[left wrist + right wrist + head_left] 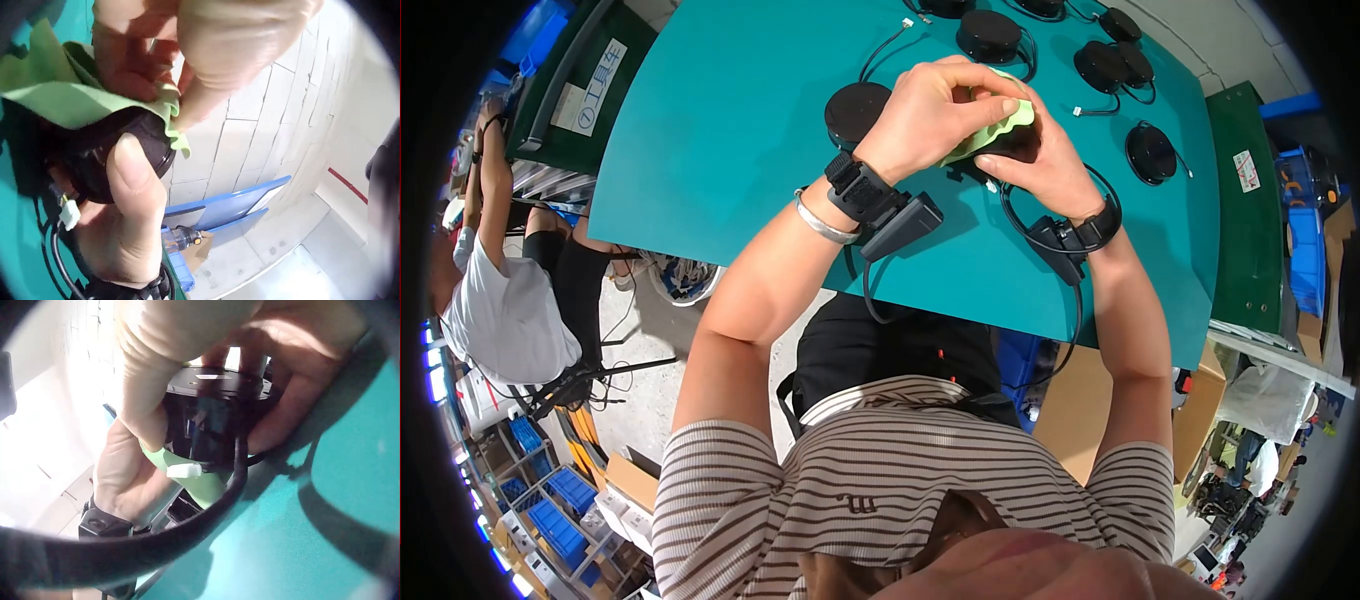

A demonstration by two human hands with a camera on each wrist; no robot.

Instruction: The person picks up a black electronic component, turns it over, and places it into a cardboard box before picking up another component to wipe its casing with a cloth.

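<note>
Black round unit point(203, 428) between both hands, over the green tabletop point(740, 130). Gripped by the right hand point(1052, 165), thumb flat along its side, fingers curled around. Opposite, with forearms converging, left hand point(920, 115) bent inward, pinching light-green cloth point(69, 103) against the unit. White connector point(70, 214) hanging just beside the right thumb's base.

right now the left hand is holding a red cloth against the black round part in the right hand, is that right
Not quite: the cloth is light green, not red, as the left wrist view shows. The left hand does hold it against the black round part in the right hand.
</note>
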